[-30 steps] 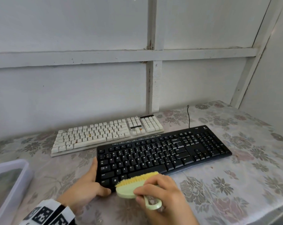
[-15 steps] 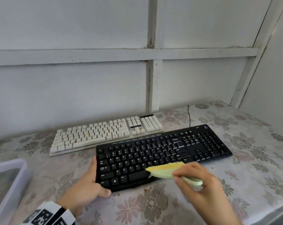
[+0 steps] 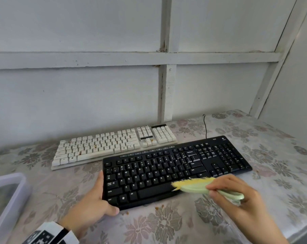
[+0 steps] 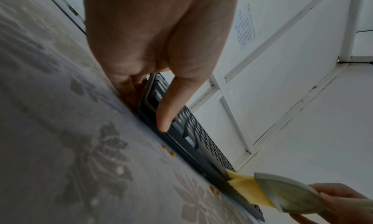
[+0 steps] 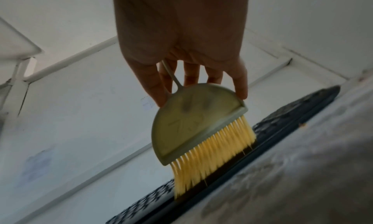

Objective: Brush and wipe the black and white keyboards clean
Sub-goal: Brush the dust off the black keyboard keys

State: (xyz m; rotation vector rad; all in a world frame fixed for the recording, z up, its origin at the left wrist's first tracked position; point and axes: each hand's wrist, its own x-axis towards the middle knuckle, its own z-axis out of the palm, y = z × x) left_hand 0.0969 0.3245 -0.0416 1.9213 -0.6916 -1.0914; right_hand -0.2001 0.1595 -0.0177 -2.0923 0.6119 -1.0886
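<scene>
The black keyboard (image 3: pixel 175 170) lies on the flowered table (image 3: pixel 281 182), just in front of the white keyboard (image 3: pixel 114 145). The left hand (image 3: pixel 91 205) grips its near-left corner — thumb curled along the front edge. The right hand (image 3: pixel 237 199) holds a pale green brush (image 3: pixel 195 186), its fingers (image 5: pixel 240 83) closed round the handle — yellow bristles touching the keyboard's front edge. Orange crumbs (image 4: pixel 172 153) dot the table beside it.

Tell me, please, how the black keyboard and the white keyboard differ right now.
The black keyboard lies nearer the person; the white keyboard lies behind it, nearer the wall. The black one is held by the left hand and swept by the brush in the right hand; the white one is untouched, with orange crumbs between keys. Both lie flat.
</scene>
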